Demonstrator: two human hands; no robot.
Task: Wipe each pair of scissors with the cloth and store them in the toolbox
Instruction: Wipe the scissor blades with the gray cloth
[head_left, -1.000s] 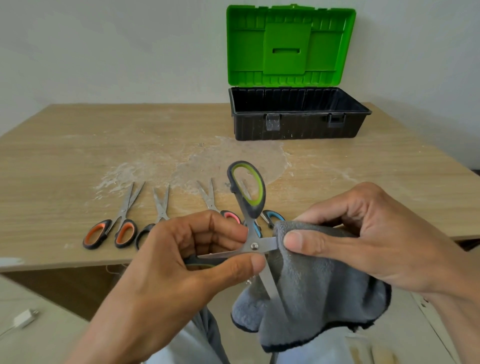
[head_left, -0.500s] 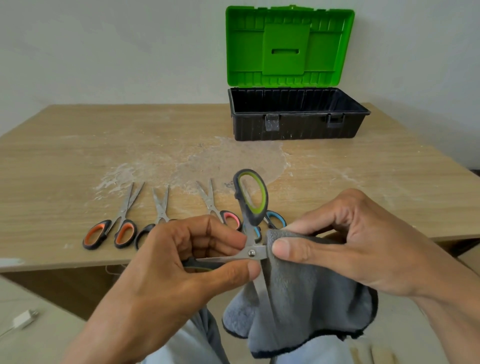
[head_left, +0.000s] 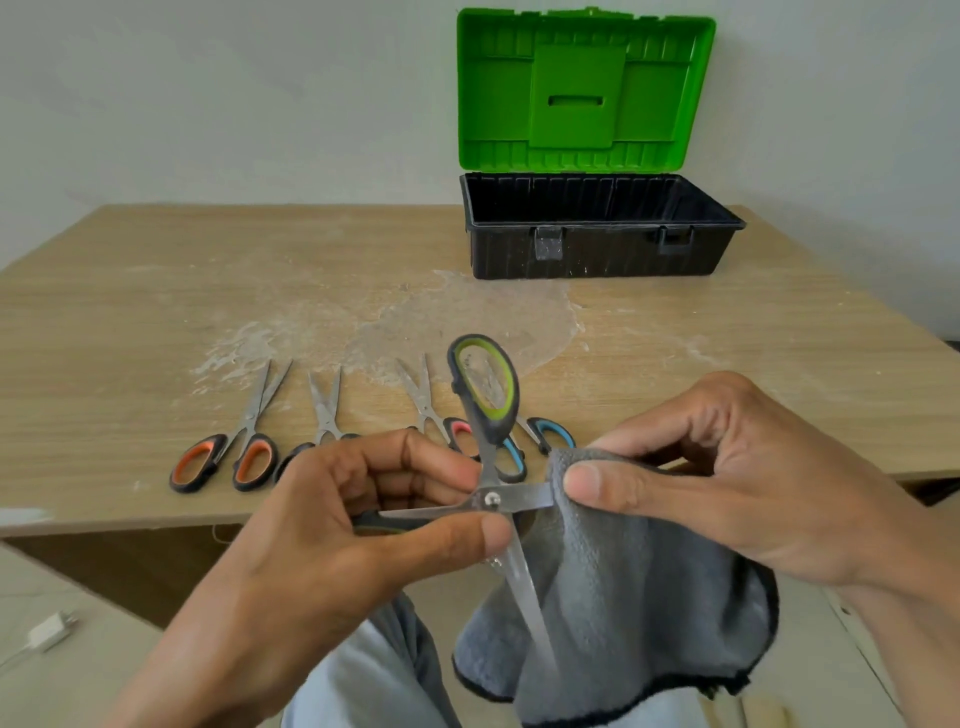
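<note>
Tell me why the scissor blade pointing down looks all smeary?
Head view: the lower blade of the green-handled scissors is motion-blurred against the grey cloth; the toolbox and the orange-handled scissors on the table look sharp; lighting is soft, shadows faint.

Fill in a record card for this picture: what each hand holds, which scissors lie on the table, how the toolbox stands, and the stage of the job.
Left hand: holds the green-handled scissors near the pivot, blades spread wide
Right hand: pinches the grey cloth round one blade
On the table: orange pair, black pair, pink pair, blue pair, in a row
Toolbox: open, green lid upright, no scissors visible inside
Stage: one pair under the cloth; four not yet stored
</note>
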